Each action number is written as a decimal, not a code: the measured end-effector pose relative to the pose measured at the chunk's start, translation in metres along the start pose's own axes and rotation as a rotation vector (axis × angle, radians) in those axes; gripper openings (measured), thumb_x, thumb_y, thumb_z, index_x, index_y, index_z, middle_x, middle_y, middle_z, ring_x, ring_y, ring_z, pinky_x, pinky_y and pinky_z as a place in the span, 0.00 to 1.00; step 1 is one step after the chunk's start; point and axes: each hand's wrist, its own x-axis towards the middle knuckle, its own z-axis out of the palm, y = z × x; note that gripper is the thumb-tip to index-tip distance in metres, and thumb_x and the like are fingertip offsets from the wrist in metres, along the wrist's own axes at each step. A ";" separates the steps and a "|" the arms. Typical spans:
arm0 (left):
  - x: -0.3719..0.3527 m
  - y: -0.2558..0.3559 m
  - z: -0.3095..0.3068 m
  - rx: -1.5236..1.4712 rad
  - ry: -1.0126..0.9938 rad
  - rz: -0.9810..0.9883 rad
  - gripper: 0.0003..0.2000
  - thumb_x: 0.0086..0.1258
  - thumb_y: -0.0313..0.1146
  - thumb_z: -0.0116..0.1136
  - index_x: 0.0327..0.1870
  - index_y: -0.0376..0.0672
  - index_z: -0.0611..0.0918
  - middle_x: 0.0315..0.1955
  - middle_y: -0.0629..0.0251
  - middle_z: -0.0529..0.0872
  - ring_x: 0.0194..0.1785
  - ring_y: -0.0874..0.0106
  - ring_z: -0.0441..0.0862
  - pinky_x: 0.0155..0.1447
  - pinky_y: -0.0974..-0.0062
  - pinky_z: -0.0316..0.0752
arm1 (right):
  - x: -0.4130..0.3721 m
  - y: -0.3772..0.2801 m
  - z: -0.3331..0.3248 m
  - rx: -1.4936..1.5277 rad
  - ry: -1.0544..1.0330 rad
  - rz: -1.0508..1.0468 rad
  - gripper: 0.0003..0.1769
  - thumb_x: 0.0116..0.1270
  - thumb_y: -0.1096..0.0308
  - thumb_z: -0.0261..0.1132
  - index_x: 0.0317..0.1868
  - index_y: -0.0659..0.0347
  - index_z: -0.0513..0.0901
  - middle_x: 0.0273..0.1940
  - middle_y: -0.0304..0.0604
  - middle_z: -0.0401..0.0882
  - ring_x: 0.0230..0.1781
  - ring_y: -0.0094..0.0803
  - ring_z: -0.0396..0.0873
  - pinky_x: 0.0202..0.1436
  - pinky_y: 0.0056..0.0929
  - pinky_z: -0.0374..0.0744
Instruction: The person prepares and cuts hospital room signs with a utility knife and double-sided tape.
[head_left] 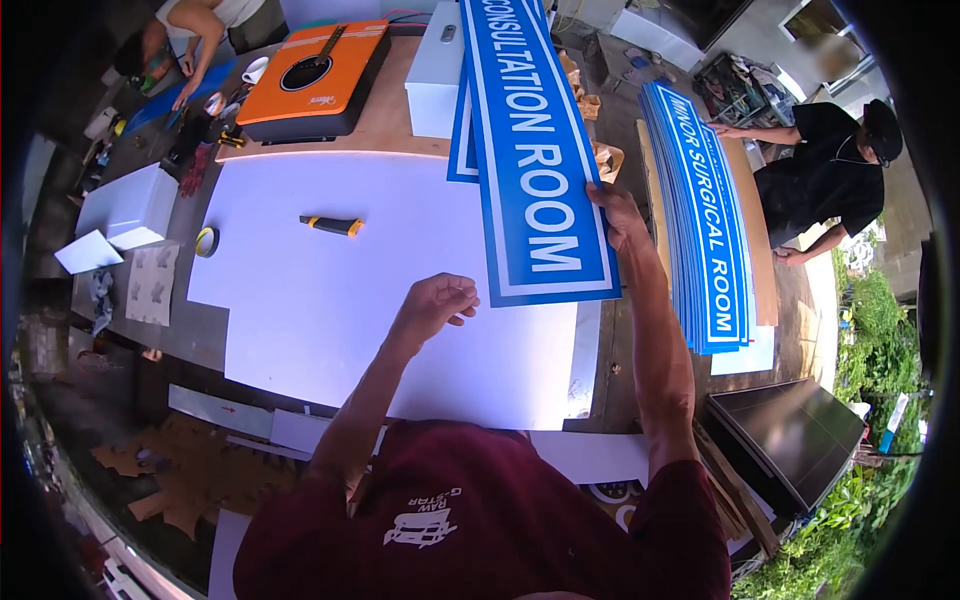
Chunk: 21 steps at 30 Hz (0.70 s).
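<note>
My right hand (pixel 618 212) grips the right edge of a long blue sign (pixel 535 150) lettered "CONSULTATION ROOM" in white. The sign slants over the right part of a large white sheet (pixel 300 280), its far end passing out of the top of the view. Part of another blue sign (pixel 463 140) shows beneath it. Just left of the sign's near end, my left hand (pixel 437 305) hovers over the sheet, fingers curled in and thumb pressed to them; whatever they may pinch is too small to tell. A yellow and black utility knife (pixel 332 225) lies on the sheet.
At right, a stack of blue signs (pixel 700 220), the top one reading "MINOR SURGICAL ROOM", lies by a person in black (pixel 825 170). An orange guitar-printed case (pixel 315 80), a white box (pixel 435 85) and a tape roll (pixel 207 242) are around. Another person (pixel 205 40) leans in at upper left.
</note>
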 end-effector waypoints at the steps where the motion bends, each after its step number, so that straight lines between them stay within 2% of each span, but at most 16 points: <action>1: 0.009 0.005 -0.006 0.074 0.054 0.043 0.15 0.76 0.40 0.63 0.55 0.40 0.83 0.43 0.55 0.90 0.46 0.65 0.90 0.47 0.69 0.86 | -0.005 -0.007 0.003 -0.032 0.028 -0.027 0.30 0.71 0.70 0.67 0.67 0.78 0.70 0.56 0.67 0.81 0.48 0.51 0.87 0.52 0.49 0.88; 2: 0.021 0.012 -0.011 0.107 0.088 0.050 0.17 0.77 0.43 0.61 0.56 0.39 0.83 0.46 0.53 0.90 0.49 0.62 0.90 0.51 0.66 0.85 | -0.013 -0.014 0.003 -0.055 0.040 -0.057 0.30 0.71 0.69 0.67 0.67 0.79 0.70 0.55 0.67 0.82 0.46 0.50 0.88 0.49 0.47 0.88; 4: 0.041 0.041 -0.012 -0.009 0.079 0.049 0.25 0.81 0.49 0.52 0.63 0.33 0.77 0.55 0.46 0.86 0.57 0.57 0.87 0.60 0.61 0.83 | -0.042 -0.034 0.009 -0.097 0.071 -0.111 0.29 0.71 0.69 0.68 0.66 0.80 0.71 0.52 0.66 0.84 0.40 0.48 0.89 0.44 0.44 0.90; 5: 0.061 0.041 -0.014 -0.024 0.092 0.072 0.35 0.76 0.59 0.56 0.65 0.30 0.76 0.55 0.45 0.86 0.56 0.58 0.87 0.59 0.64 0.82 | -0.054 -0.041 0.010 -0.164 0.099 -0.171 0.28 0.72 0.68 0.67 0.64 0.80 0.72 0.48 0.65 0.85 0.35 0.46 0.89 0.39 0.40 0.90; 8: 0.095 0.056 0.001 -0.027 0.149 0.043 0.35 0.77 0.58 0.55 0.66 0.30 0.75 0.55 0.45 0.85 0.58 0.56 0.86 0.62 0.60 0.81 | -0.089 -0.048 -0.005 -0.281 0.130 -0.182 0.28 0.72 0.65 0.68 0.63 0.80 0.74 0.47 0.65 0.86 0.36 0.44 0.89 0.40 0.38 0.90; 11: 0.104 0.065 0.019 0.000 0.156 0.029 0.35 0.78 0.58 0.54 0.67 0.28 0.74 0.57 0.43 0.84 0.59 0.55 0.86 0.63 0.59 0.81 | -0.130 -0.032 -0.032 -0.392 0.085 -0.260 0.24 0.73 0.61 0.67 0.58 0.75 0.78 0.45 0.60 0.87 0.34 0.39 0.88 0.41 0.31 0.88; 14: 0.114 0.050 0.024 -0.185 0.168 0.121 0.34 0.78 0.56 0.54 0.67 0.31 0.73 0.56 0.41 0.83 0.63 0.52 0.83 0.66 0.55 0.77 | -0.181 -0.011 -0.054 -0.419 0.059 -0.229 0.19 0.74 0.61 0.67 0.54 0.70 0.81 0.43 0.53 0.88 0.35 0.35 0.87 0.44 0.28 0.85; 18: 0.090 0.042 0.016 -0.495 0.193 0.187 0.29 0.78 0.56 0.55 0.61 0.35 0.78 0.51 0.45 0.85 0.57 0.57 0.85 0.61 0.57 0.80 | -0.229 0.025 -0.088 -0.526 0.019 -0.267 0.15 0.75 0.62 0.67 0.53 0.65 0.84 0.41 0.40 0.87 0.39 0.24 0.81 0.49 0.25 0.77; 20: 0.070 0.020 0.009 -0.615 0.219 0.222 0.23 0.79 0.53 0.55 0.57 0.39 0.79 0.47 0.51 0.87 0.56 0.62 0.86 0.58 0.57 0.82 | -0.245 0.036 -0.102 -0.527 -0.024 -0.191 0.13 0.75 0.63 0.67 0.52 0.63 0.85 0.39 0.34 0.85 0.40 0.20 0.76 0.51 0.24 0.73; 21: 0.058 0.003 0.006 -0.659 0.207 0.251 0.22 0.79 0.52 0.55 0.55 0.39 0.79 0.46 0.53 0.87 0.55 0.64 0.86 0.57 0.57 0.83 | -0.249 0.038 -0.101 -0.526 -0.019 -0.178 0.11 0.74 0.64 0.68 0.48 0.63 0.85 0.36 0.33 0.83 0.37 0.19 0.75 0.46 0.22 0.72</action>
